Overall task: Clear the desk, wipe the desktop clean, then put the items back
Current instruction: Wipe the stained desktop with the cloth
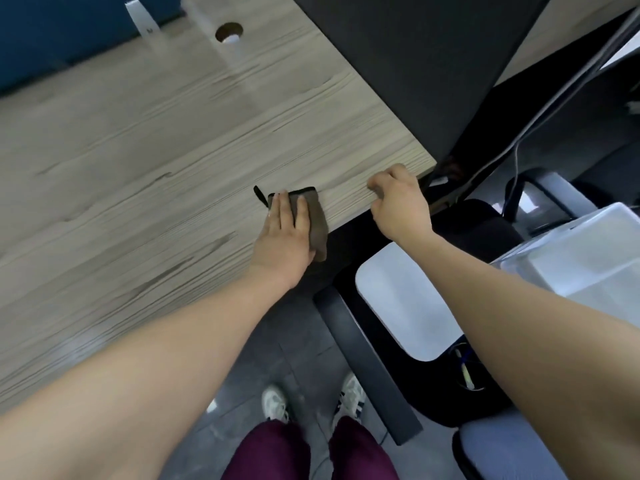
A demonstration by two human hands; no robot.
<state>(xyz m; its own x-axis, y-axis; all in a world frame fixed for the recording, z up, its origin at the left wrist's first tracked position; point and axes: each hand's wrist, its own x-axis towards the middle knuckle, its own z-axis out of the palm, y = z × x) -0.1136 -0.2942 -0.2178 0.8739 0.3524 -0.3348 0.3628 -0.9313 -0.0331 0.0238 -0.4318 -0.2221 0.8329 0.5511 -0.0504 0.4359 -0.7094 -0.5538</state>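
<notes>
A light wood-grain desktop (145,161) fills the left and middle of the head view. My left hand (284,237) lies flat on a brown cloth (317,223) with a black edge, pressing it down at the desk's near edge; part of the cloth hangs over that edge. My right hand (401,202) rests with curled fingers on the desk's right front corner, holding nothing.
A round cable hole (228,32) sits at the desk's back. A black panel (415,64) stands to the right of the desk. On a chair to the right are a white pad (398,306), a clear plastic bin (588,251) and a pen holder (464,368). My feet stand on grey floor.
</notes>
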